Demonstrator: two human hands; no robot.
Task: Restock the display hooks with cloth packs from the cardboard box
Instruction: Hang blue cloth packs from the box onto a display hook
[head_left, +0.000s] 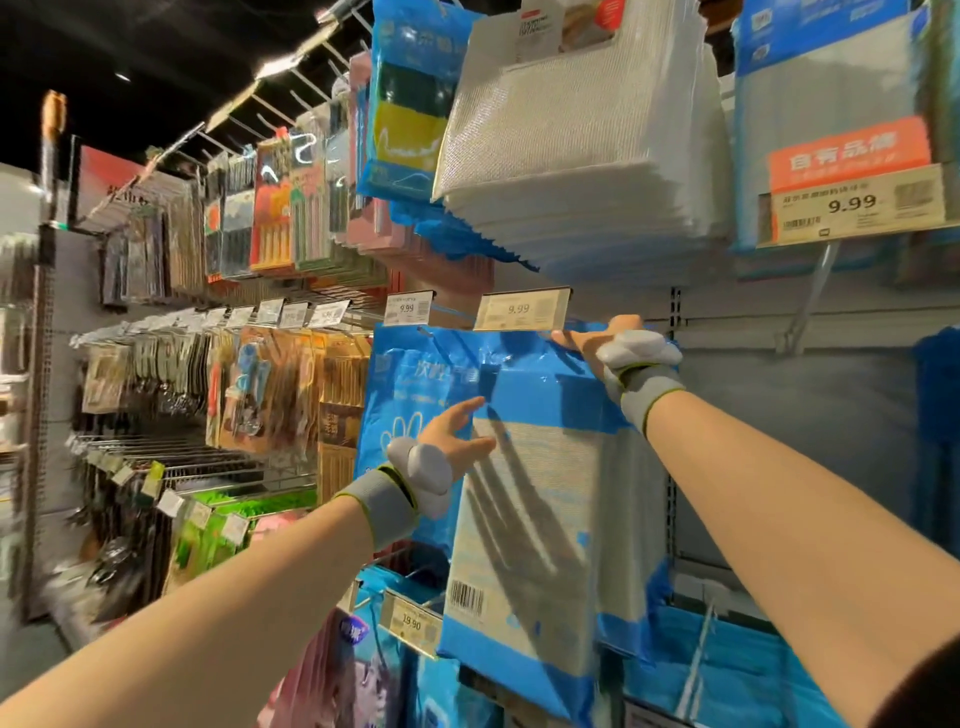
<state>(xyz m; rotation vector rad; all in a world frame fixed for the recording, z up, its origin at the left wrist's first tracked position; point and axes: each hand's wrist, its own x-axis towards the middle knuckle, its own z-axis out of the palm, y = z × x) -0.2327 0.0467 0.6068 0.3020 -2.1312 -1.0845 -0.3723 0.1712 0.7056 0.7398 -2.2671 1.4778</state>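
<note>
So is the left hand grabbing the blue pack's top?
No, the left hand is open at the middle of the blue pack; the right hand holds its top.

This is a shop, a self-service retail aisle. Rows of thin metal display hooks (311, 85) jut from a grey shelving back panel (779, 415) fitted with a slotted metal upright (674, 322). The hooks are hung thick with packaged goods in printed wrappers (280, 208). A small pale paper price label (522, 310) reads 9.99 and a lower yellowish price label (410, 621) reads 19.90. An orange promotional sign (849, 153) tops a larger cream price card (852, 208) bearing codes. A blue plastic cloth pack (545, 493) carries a printed black barcode (466, 597)
</note>
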